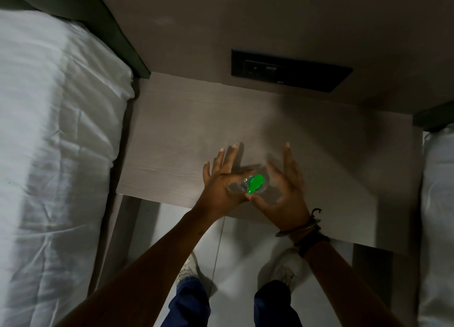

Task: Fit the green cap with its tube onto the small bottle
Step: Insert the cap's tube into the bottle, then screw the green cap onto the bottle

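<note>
Small clear plastic bottle (236, 187) pinched by left hand (221, 181), thumb-index grip, over pale wood-grain bench (196, 130) front edge. Bright green plastic cap (255, 183) on its right side, long axis tilted, nearer right hand (282, 186); that grip blurred, cannot tell

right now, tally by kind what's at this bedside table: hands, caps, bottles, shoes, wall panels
hands: 2, left hand and right hand
green cap: 1
small bottle: 1
white shoes: 2
switch panel: 1
total: 7
</note>
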`<state>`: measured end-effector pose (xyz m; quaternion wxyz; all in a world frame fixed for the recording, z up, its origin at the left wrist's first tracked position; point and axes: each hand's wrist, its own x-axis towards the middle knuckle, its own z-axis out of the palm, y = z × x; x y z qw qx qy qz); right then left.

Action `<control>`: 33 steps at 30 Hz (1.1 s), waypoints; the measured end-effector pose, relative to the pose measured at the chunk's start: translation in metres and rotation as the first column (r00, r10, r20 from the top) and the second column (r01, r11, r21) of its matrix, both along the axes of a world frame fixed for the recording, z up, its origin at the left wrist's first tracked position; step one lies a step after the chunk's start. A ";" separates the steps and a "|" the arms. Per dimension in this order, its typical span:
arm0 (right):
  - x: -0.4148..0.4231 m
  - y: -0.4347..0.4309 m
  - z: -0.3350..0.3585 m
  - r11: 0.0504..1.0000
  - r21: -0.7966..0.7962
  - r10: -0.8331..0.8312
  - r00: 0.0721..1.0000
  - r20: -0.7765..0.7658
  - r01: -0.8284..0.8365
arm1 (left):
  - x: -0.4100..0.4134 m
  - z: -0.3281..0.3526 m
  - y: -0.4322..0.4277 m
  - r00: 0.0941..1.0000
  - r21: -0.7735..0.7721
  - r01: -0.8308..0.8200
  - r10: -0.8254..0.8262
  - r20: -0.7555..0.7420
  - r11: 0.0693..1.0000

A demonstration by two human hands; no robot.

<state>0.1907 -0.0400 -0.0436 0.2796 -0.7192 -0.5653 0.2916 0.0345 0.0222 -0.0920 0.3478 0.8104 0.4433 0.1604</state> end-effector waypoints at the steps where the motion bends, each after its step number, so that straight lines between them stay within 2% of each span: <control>1: 0.001 0.002 0.002 1.000 -0.007 0.025 0.999 -0.025 -0.025 | -0.001 -0.003 0.000 1.000 0.015 0.002 -0.002 0.005 1.000; 4: 0.002 0.007 0.006 0.987 0.061 0.152 0.988 -0.026 -0.150 | -0.003 -0.016 -0.001 1.000 0.056 -0.012 0.012 0.004 0.998; 7: -0.002 0.014 0.007 0.996 0.049 0.073 0.997 0.020 -0.074 | 0.001 -0.021 0.001 0.997 0.085 -0.054 0.058 -0.044 0.995; 10: -0.006 0.017 0.003 0.999 0.024 -0.031 0.998 0.053 0.030 | 0.000 -0.020 0.000 0.999 0.078 -0.052 0.051 0.014 0.996; 13: -0.003 0.013 -0.002 0.999 -0.032 0.016 1.000 -0.015 -0.017 | -0.004 -0.021 -0.002 0.998 0.039 -0.018 0.016 0.061 0.999; 15: -0.001 0.009 -0.004 0.997 0.048 0.063 0.997 -0.036 -0.062 | -0.003 -0.019 -0.002 0.999 0.027 -0.028 0.027 0.029 0.999; 17: -0.003 0.007 -0.005 0.998 0.067 0.005 1.000 0.009 -0.005 | -0.001 -0.016 -0.001 1.000 0.034 -0.015 0.015 -0.001 0.999; 20: -0.016 0.010 -0.004 0.988 0.008 -0.154 0.977 0.150 0.155 | 0.000 -0.013 0.000 1.000 0.078 -0.004 0.005 -0.005 0.997; 21: -0.020 0.010 -0.004 0.984 -0.023 -0.172 0.975 0.143 0.177 | 0.000 -0.013 -0.001 1.000 0.090 -0.003 0.004 -0.013 0.996; 23: -0.019 0.008 -0.002 0.987 -0.050 -0.154 0.988 0.033 0.155 | 0.001 -0.015 0.000 0.998 0.090 -0.003 0.008 -0.056 0.996; 26: -0.008 0.004 0.000 0.998 0.019 -0.063 0.995 -0.077 0.064 | 0.000 -0.019 0.003 0.999 0.063 -0.002 0.005 -0.050 0.998; 30: -0.013 0.010 -0.001 0.978 0.067 -0.193 0.980 -0.056 0.197 | 0.002 -0.023 0.000 0.998 0.139 -0.035 0.042 -0.052 0.990; 33: -0.020 0.013 -0.004 0.982 -0.024 -0.190 0.968 -0.164 0.189 | 0.001 -0.026 0.000 0.999 0.166 -0.016 0.024 -0.047 0.986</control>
